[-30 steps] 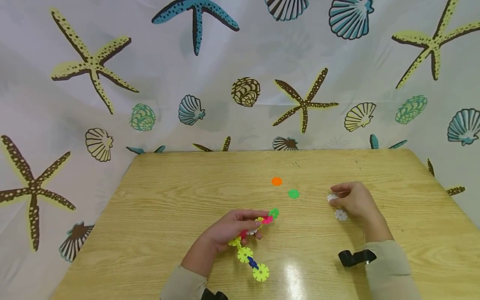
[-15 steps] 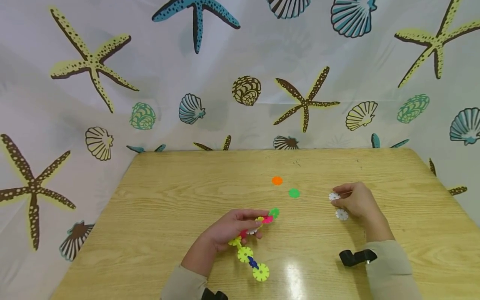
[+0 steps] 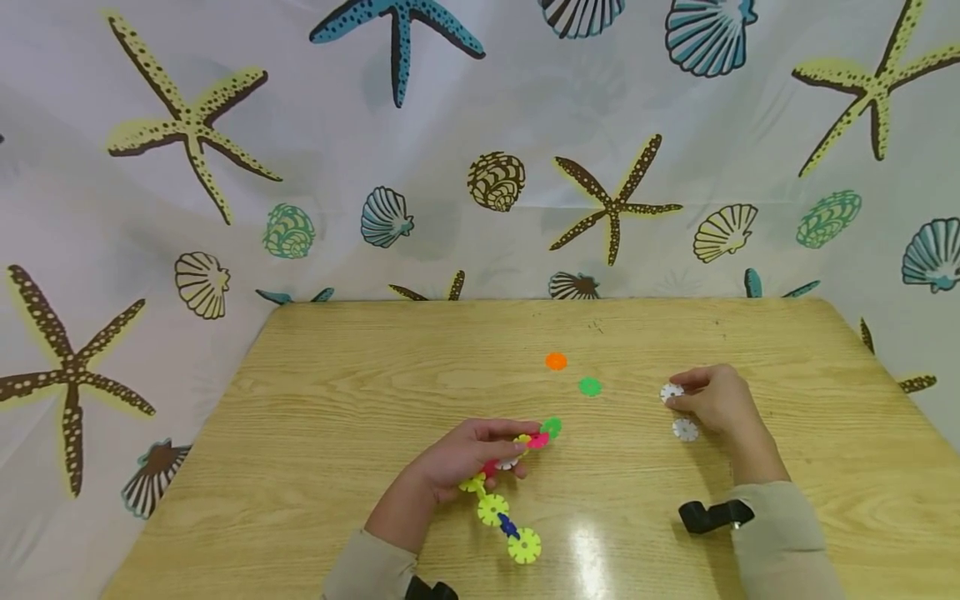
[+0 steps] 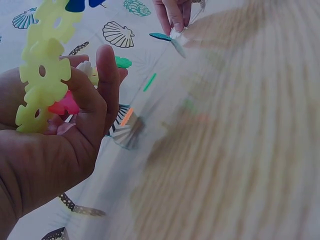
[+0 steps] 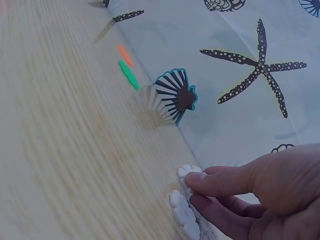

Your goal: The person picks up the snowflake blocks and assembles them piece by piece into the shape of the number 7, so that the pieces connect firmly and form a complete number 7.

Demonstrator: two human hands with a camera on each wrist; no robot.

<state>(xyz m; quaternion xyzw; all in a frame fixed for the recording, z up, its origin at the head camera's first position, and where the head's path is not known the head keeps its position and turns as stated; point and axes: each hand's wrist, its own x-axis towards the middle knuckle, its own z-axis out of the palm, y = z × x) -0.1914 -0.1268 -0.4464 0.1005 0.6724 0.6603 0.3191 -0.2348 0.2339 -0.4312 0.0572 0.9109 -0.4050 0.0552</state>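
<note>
My left hand [image 3: 468,458] grips a chain of interlocking notched plastic discs. From it hang yellow discs [image 3: 492,509] with a dark blue disc [image 3: 508,526] between two of them. Beyond the fingertips a pink disc [image 3: 537,441] and a green disc [image 3: 551,428] stick out at the upper end. At the right, my right hand [image 3: 717,400] pinches a white disc [image 3: 671,393] between thumb and fingers. A second white disc [image 3: 685,430] lies just below that hand, and the right wrist view shows this loose disc [image 5: 184,215] close beside the pinched one.
An orange disc [image 3: 556,361] and a loose green disc [image 3: 590,387] lie on the wooden table [image 3: 360,367] between and beyond the hands. Behind the table's far edge hangs a white cloth [image 3: 450,208] printed with shells and starfish.
The white disc at my right fingertips has tilted and shows more of its face than a second ago. My left hand and the chain keep their pose; the head view has shifted slightly.
</note>
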